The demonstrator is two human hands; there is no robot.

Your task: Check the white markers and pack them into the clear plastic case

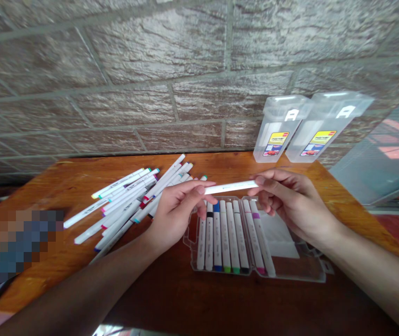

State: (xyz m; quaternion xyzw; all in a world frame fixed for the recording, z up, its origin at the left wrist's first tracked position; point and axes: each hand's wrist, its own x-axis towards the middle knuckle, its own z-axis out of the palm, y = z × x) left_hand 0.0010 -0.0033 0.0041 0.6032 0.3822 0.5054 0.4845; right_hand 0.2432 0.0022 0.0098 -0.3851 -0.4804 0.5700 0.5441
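Forearms (80,289) out, my left hand (175,214) and right hand (293,200) pinched a marker (230,187) over the open case (318,275), loose markers (122,205) beside it, boxes (311,126) beyond.

Bare left hand (175,215) and bare right hand (295,203), slim long fingers (194,187), short trimmed nails. Bare left forearm (80,290) and bare right forearm (370,276), smooth, uncovered out to the frame edges, narrow wrists.

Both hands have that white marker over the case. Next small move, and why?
Probably lower the white marker into the clear case: the left hand and right hand hold it above, and other markers already lie side by side there.
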